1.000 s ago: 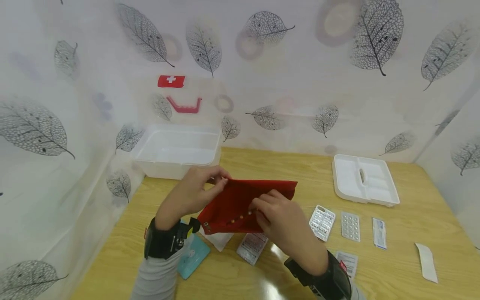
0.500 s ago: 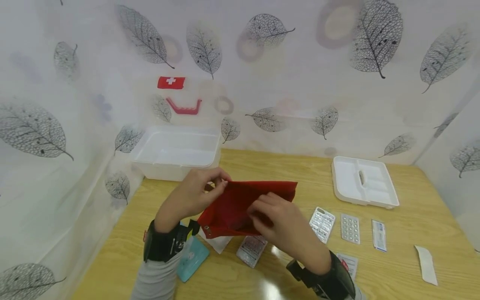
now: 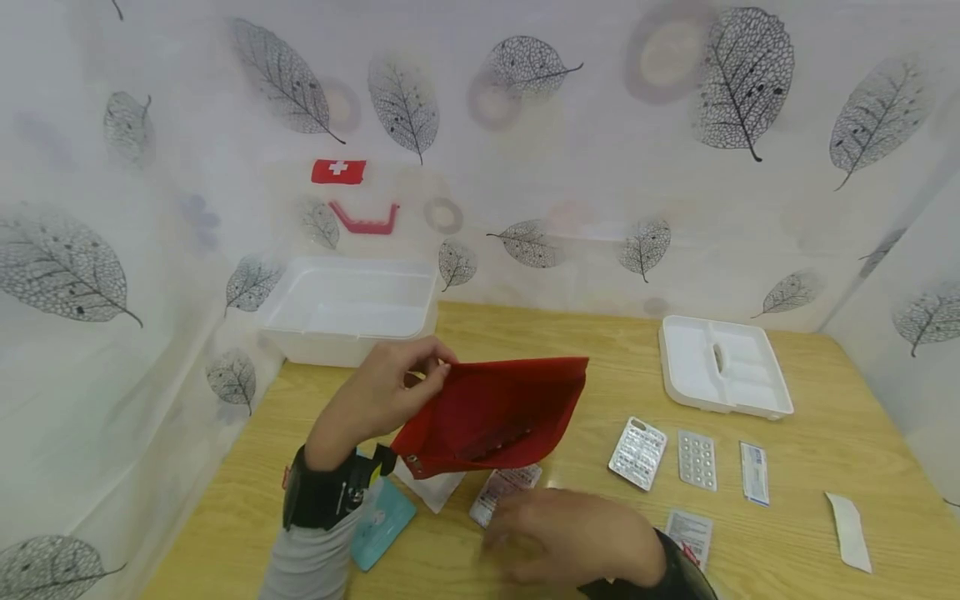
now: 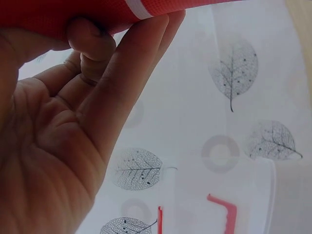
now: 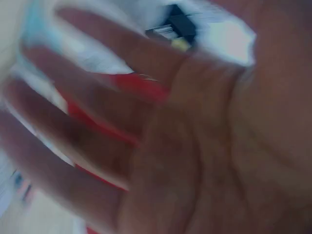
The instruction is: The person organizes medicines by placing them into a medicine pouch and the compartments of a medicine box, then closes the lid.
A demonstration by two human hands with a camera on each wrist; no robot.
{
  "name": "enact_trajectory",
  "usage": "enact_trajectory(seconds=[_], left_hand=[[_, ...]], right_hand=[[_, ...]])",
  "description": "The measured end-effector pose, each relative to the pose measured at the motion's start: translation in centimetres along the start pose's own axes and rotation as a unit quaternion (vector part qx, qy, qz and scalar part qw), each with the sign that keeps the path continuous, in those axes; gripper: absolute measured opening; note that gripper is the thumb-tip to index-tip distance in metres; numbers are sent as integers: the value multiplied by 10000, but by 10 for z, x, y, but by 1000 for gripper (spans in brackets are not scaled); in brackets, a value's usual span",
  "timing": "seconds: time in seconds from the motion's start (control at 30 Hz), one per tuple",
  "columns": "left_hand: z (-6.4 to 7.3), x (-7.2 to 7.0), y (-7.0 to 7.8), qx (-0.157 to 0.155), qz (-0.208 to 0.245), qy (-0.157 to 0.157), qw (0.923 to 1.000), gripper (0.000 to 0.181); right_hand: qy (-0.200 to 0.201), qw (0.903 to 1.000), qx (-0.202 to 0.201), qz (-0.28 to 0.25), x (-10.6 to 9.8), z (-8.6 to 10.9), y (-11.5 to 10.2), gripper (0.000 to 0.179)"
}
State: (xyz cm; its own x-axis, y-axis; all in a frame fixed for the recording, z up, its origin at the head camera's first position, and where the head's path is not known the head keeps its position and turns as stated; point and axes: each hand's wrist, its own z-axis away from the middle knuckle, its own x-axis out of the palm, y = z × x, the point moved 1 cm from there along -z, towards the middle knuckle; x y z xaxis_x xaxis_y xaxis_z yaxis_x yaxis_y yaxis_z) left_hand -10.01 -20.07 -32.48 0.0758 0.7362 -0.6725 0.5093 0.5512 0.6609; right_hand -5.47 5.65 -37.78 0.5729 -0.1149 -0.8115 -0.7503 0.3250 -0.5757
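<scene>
A red pouch (image 3: 487, 412) gapes open above the wooden table, showing its inside and a dark slender item too small to identify. My left hand (image 3: 378, 392) pinches its upper left edge; in the left wrist view the thumb and fingers (image 4: 131, 58) meet on the red cloth. Below the pouch, my right hand (image 3: 573, 533) is apart from it and blurred. The right wrist view shows spread fingers (image 5: 92, 102) with nothing held. Near that hand lies a silvery foil pack (image 3: 506, 487), partly covered. A teal packet (image 3: 382, 523) and a white packet (image 3: 431, 487) lie under the left forearm.
At the back left stands a white box (image 3: 348, 337), and a white compartmented tray (image 3: 723, 367) is at the back right. Two blister packs (image 3: 637, 454), a blue-and-white packet (image 3: 754, 472), a printed sachet (image 3: 688, 535) and a white strip (image 3: 849, 532) lie on the right.
My right hand has come out of the pouch and moved down toward the table. The pouch's inside is now uncovered, while my left hand keeps its hold.
</scene>
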Motion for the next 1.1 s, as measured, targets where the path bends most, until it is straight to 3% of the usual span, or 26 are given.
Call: enact_trajectory(seconds=[0.13, 0.27, 0.57, 0.87, 1.1], left_hand=[[1, 1, 1, -41, 79, -1, 10000, 12], [1, 1, 2, -72, 93, -36, 9999, 11], [1, -1, 2, -33, 97, -37, 9999, 11], [1, 0, 1, -19, 23, -43, 10000, 12], [0, 0, 2, -134, -42, -90, 9999, 12]], right_hand=[[922, 9908, 794, 588, 12, -9, 29, 34], [1438, 9841, 935, 464, 19, -15, 50, 36], [1432, 9825, 1131, -375, 33, -26, 59, 31], [1426, 9857, 902, 42, 36, -27, 60, 54], [1520, 9856, 485, -556, 33, -27, 56, 39]])
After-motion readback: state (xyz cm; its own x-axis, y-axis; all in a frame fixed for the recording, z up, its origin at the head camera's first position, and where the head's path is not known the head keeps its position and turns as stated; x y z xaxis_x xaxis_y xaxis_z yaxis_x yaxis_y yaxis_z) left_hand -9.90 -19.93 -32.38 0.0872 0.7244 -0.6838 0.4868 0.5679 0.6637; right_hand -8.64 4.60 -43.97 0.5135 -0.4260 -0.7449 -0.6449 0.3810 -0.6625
